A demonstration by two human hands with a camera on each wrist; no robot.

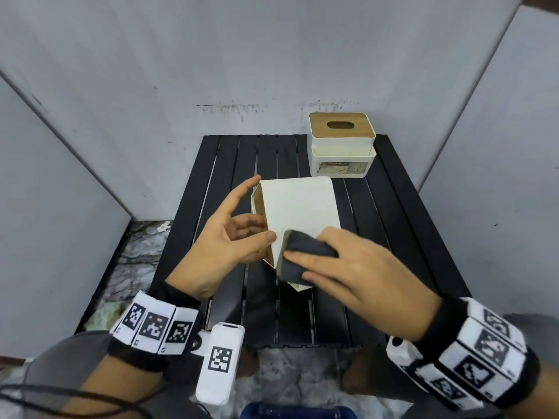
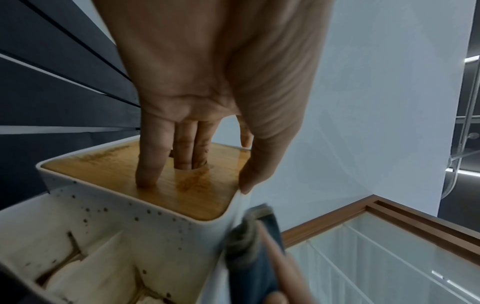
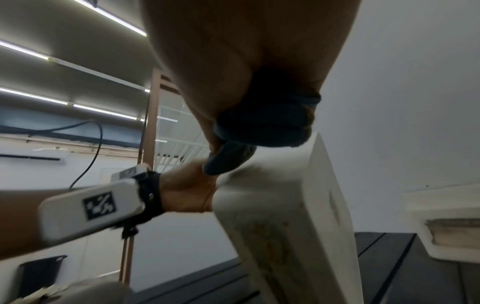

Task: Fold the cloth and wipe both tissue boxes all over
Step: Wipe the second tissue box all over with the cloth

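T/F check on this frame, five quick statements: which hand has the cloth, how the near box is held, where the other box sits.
1. The right hand holds the grey cloth against the near tissue box. True.
2. The near tissue box stands upright on the table. False: it is tipped, its wooden lid turned toward the left hand.
3. Fingers of the left hand reach into the slot of the lid. True.
4. The second tissue box lies in the person's lap. False: it stands at the far right of the black slatted table.
5. The cloth is spread flat on the table. False: it is bunched up in the right hand.
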